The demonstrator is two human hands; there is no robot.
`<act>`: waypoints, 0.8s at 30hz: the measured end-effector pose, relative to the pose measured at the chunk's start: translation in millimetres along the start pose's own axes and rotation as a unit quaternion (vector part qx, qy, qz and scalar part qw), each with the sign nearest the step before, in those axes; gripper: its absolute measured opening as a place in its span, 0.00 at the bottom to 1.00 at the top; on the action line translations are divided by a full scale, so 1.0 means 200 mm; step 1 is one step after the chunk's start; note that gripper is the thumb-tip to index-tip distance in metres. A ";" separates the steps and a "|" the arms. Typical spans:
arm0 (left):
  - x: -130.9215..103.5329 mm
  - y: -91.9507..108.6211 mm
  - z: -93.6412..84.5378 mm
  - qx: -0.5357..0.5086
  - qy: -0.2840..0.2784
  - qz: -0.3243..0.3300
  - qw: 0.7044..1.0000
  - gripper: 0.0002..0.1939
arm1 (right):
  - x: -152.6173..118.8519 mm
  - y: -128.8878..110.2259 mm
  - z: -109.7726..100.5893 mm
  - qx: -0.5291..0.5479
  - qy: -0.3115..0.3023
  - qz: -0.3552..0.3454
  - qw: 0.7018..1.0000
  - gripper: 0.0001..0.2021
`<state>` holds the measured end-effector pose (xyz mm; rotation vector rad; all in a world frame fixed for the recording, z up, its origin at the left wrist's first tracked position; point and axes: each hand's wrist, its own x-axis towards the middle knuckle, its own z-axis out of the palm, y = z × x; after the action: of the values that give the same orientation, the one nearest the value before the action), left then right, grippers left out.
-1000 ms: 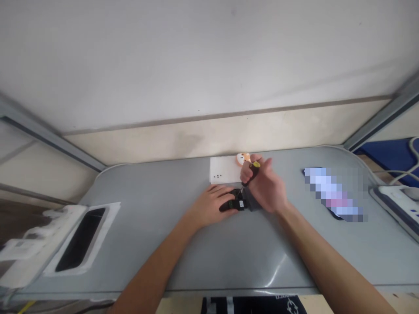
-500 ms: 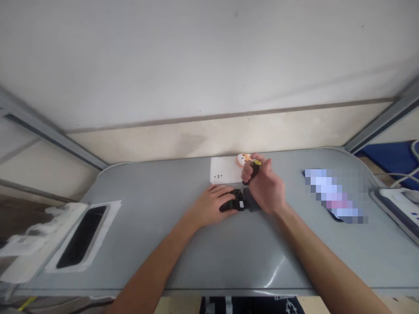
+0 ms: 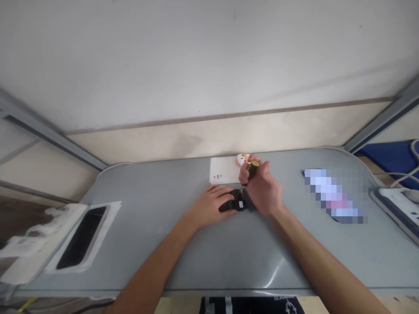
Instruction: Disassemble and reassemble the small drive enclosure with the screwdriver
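My left hand (image 3: 214, 204) lies over the left end of a small black device (image 3: 236, 205) on the table, its fingers wrapped round it. The device shows a small white label and a bit of green; its kind is not clear. In my right hand (image 3: 265, 187) is a screwdriver (image 3: 253, 168) with a black and yellow handle. Its thin shaft slants down to the device; the exact contact of the tip is too small to make out. A dark grey block (image 3: 251, 203) sits against the device's right side, partly covered by my right hand.
Behind the hands lies white paper (image 3: 224, 168) with several tiny dark screws (image 3: 217, 176) and a round orange-and-white animal-faced item (image 3: 242, 160). A phone (image 3: 81, 237) and power strip (image 3: 42, 248) are at left. A blurred-out phone-like object (image 3: 332, 196) lies at right.
My right hand has shifted slightly left and turned a little, and the screwdriver handle stands more upright. My left hand and the device have stayed in place.
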<state>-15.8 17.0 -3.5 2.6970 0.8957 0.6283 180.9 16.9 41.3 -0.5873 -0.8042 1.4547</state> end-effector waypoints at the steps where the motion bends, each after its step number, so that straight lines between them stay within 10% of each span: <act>1: 0.00 0.00 0.00 0.003 0.001 0.000 1.000 0.13 | 0.00 0.00 0.00 0.002 0.000 -0.003 1.000 0.12; 24: 0.01 0.02 -0.02 -0.020 0.000 -0.009 1.000 0.10 | 0.03 -0.03 -0.04 0.008 -0.041 0.004 0.999 0.10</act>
<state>-14.6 15.1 0.7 2.6506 0.8982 0.6347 191.7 23.0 41.6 -0.5225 -0.8543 1.4997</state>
